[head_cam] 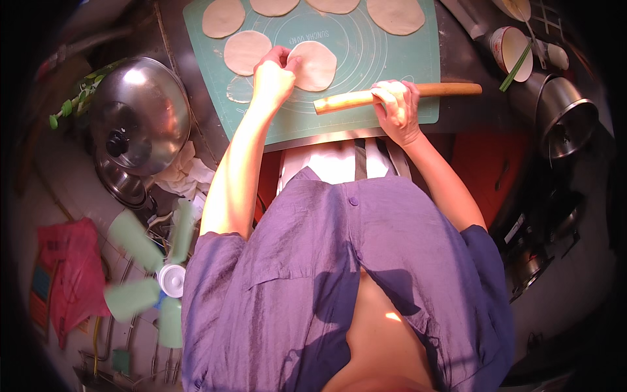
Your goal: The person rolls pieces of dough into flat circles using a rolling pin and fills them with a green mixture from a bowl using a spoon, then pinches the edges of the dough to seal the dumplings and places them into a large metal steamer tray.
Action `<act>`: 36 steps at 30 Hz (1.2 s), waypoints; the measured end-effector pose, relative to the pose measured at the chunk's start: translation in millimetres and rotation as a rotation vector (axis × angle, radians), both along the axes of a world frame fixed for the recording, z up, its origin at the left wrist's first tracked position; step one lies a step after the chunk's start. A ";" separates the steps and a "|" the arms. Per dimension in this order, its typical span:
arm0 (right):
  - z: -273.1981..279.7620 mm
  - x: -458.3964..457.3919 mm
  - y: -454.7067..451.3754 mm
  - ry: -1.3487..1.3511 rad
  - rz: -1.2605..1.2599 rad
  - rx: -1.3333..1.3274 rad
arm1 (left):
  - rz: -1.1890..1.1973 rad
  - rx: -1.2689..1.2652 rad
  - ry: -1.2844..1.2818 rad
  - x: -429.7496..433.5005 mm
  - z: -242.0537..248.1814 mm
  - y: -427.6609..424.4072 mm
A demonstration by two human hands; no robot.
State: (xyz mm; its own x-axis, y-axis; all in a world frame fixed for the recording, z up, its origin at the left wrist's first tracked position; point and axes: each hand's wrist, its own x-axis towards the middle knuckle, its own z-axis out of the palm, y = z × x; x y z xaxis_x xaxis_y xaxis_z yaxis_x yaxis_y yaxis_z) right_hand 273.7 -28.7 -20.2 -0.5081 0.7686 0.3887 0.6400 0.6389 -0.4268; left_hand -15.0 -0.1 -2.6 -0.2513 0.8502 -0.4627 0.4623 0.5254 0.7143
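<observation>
My left hand [277,73] pinches the left edge of a flat dough round [315,66] between thumb and fingers, over a green silicone pastry mat [352,56]. My right hand [399,105] is closed around a wooden rolling pin [441,89], which slants across the mat's near right part and reaches past its right edge. Another dough round [247,52] lies just left of my left hand. Several more lie along the far part of the mat, such as one at the far right [396,15] and one at the far left [223,18]. A floury mark shows beside my left wrist.
At the left stand a large domed metal lid [152,112] and a crumpled white cloth [183,171]. A green-bladed fan [171,280] is lower left. On the right are a white bowl [519,54] with a green stalk across it and a metal pot [568,122].
</observation>
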 end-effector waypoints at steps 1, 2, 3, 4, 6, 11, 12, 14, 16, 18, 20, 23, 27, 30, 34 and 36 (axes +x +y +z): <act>3.4 1.6 -2.2 0.033 -0.012 0.050 | 0.039 -0.032 -0.050 -2.3 -1.0 -3.3; 6.1 2.7 -1.3 0.053 -0.025 0.051 | 0.088 -0.027 -0.127 -7.1 -12.7 -3.6; 9.9 0.3 1.5 0.062 -0.021 0.058 | 0.091 -0.020 -0.118 -9.4 -16.9 -2.2; 12.7 -1.5 4.1 0.075 -0.036 0.049 | 0.126 -0.025 -0.145 -9.8 -20.8 -1.4; 15.9 -2.8 8.1 0.082 -0.045 0.038 | 0.161 0.026 -0.146 -8.3 -24.9 4.7; 17.6 -3.7 3.8 0.077 -0.027 -0.026 | 0.161 0.086 0.104 -19.9 -10.5 12.8; 17.7 -2.7 0.4 0.069 -0.003 -0.037 | 0.207 0.124 0.138 -27.8 -14.4 9.2; 16.1 1.0 -5.9 0.061 0.035 -0.064 | 0.301 0.168 0.128 -47.5 -26.8 2.9; 15.6 3.3 -11.8 0.056 0.038 -0.076 | 0.283 0.163 0.135 -50.7 -16.8 8.1; 15.8 5.2 -14.5 0.038 0.039 -0.096 | 0.202 0.152 0.186 -47.4 -10.9 18.1; 17.9 4.1 -18.0 0.041 0.041 -0.101 | 0.101 0.110 0.174 -36.5 -4.3 24.3; 17.6 -1.0 -11.6 0.041 0.021 -0.103 | -0.023 0.101 0.171 -32.1 -5.4 40.2; 17.8 -7.7 4.3 0.035 0.004 -0.152 | -0.159 0.272 0.478 -14.4 4.0 67.8; 13.8 -9.7 17.8 -0.001 -0.028 -0.146 | -0.375 0.536 0.610 21.5 21.7 97.4; 8.9 -10.9 25.4 -0.025 -0.028 -0.199 | -0.468 0.752 0.575 66.1 -11.8 181.8; 7.7 -10.6 27.4 -0.015 -0.017 -0.223 | -0.460 0.554 0.334 73.2 -30.0 214.1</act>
